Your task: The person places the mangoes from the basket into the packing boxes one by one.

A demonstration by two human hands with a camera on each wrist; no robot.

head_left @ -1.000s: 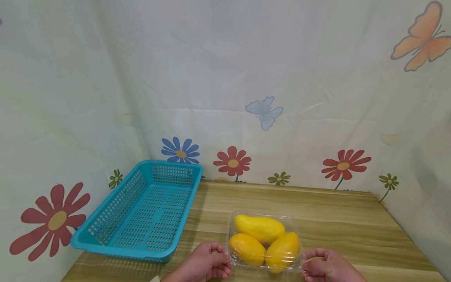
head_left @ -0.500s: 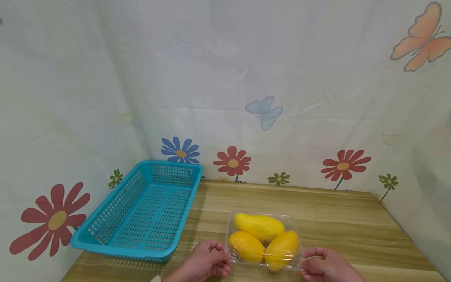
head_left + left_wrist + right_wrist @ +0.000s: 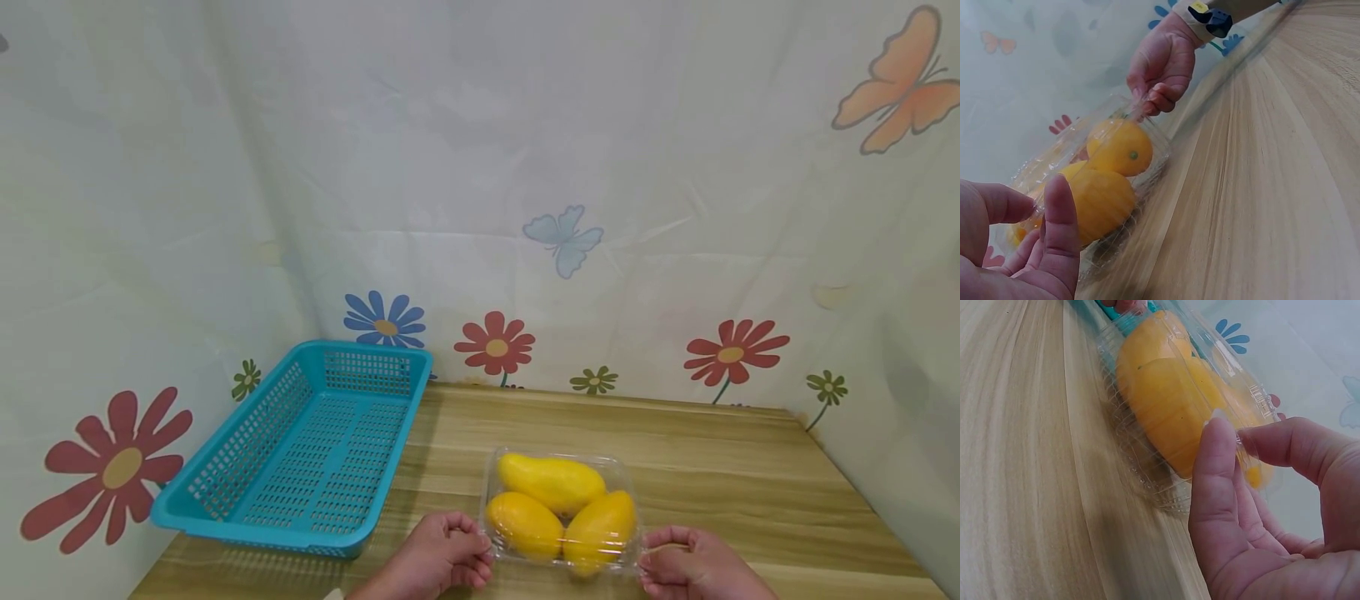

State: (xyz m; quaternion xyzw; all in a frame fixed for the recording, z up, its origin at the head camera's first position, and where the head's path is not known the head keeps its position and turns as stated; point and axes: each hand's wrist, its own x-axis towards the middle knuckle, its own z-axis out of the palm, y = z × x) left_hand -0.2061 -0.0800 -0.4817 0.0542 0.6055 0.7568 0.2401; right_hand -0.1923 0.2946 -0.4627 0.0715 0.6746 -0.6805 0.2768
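Observation:
A clear plastic clamshell box [image 3: 626,479] with three yellow mangoes [image 3: 551,485] inside sits at the front of the wooden table. My left hand [image 3: 444,557] pinches its front left corner between thumb and fingers. At the front right corner, my right hand [image 3: 693,562] pinches the edge in the same way. The left wrist view shows the thumb and index fingertips meeting at the plastic rim, with the mangoes [image 3: 1100,200] just beyond. In the right wrist view the right hand [image 3: 1260,506] holds the rim, and the transparent lid lies over the fruit.
A turquoise plastic basket [image 3: 405,425] with perforated walls and floor stands to the left of the box. The wooden table [image 3: 712,467] ends at a pale curtain [image 3: 637,125] printed with flowers and butterflies, which runs along the back and both sides.
Both hands keep their pinch on the box corners. The box's front edge and the mangoes have shifted very slightly; the basket has not moved.

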